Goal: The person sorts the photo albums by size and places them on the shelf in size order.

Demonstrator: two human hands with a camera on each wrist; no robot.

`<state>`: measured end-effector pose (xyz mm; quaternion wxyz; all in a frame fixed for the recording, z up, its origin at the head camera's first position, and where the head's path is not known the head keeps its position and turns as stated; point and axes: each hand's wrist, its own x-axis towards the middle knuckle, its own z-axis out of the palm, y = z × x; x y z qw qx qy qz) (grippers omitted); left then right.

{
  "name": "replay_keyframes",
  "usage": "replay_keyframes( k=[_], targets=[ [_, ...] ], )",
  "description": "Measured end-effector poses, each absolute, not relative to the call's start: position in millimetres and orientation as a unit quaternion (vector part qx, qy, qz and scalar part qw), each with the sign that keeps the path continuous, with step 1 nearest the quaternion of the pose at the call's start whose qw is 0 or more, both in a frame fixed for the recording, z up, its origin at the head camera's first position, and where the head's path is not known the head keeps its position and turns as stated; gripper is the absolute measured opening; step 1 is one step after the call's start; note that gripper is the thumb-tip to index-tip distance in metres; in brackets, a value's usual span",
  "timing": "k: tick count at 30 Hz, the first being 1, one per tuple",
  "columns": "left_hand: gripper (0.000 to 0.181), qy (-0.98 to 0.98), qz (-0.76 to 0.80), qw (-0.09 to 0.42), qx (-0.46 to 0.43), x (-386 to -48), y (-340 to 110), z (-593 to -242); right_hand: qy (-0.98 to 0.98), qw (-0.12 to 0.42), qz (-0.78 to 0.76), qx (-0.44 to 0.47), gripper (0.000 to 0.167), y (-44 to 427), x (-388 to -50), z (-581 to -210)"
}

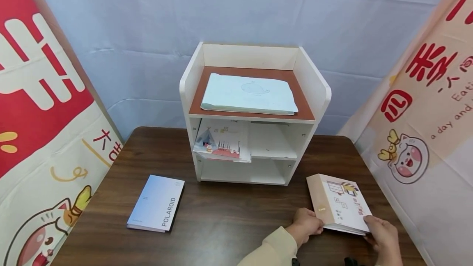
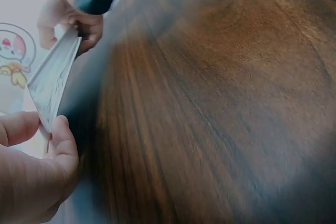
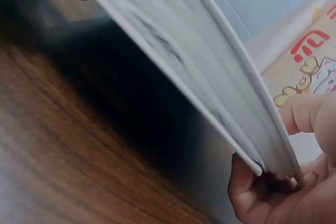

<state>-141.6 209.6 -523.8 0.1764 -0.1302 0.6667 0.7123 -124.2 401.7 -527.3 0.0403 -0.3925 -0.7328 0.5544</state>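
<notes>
A thick album-like book (image 1: 349, 202) with a beige spine and a white cartoon-printed cover is held between both hands at the table's right side. My left hand (image 1: 306, 225) pinches its near left corner, at the spine; thumb and finger show on either side of it in the left wrist view. The right hand (image 1: 384, 235) grips the near right corner, thumb on the cover and fingers curled underneath. From the right wrist, the page edges (image 3: 210, 77) face the camera, and a dark gap shows between the book's underside and the table.
A white shelf unit (image 1: 310, 134) stands at the back centre. On its top lies a pale blue whale-printed book (image 1: 251, 93); the middle shelf holds papers (image 1: 223, 138) at left. A blue POLAROID book (image 1: 157, 203) lies on the brown table (image 1: 221, 225) at left.
</notes>
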Motion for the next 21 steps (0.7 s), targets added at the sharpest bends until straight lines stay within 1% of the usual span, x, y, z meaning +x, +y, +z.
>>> replay_keyframes(
  k=[7, 12, 21],
  targets=[
    [0.026, 0.642, 0.733, 0.192, -0.114, -142, 201, -525, -0.716, 0.050, 0.573, -0.394, 0.059, 391, -115, -526],
    [0.026, 0.635, 0.740, 0.193, -0.109, -143, 193, -527, -0.698, 0.060, 0.595, -0.394, 0.058, 382, -113, -526],
    [0.027, 0.620, 0.751, 0.205, -0.097, -144, 177, -520, -0.681, 0.026, 0.598, -0.422, 0.064, 373, -109, -524]
  ],
)
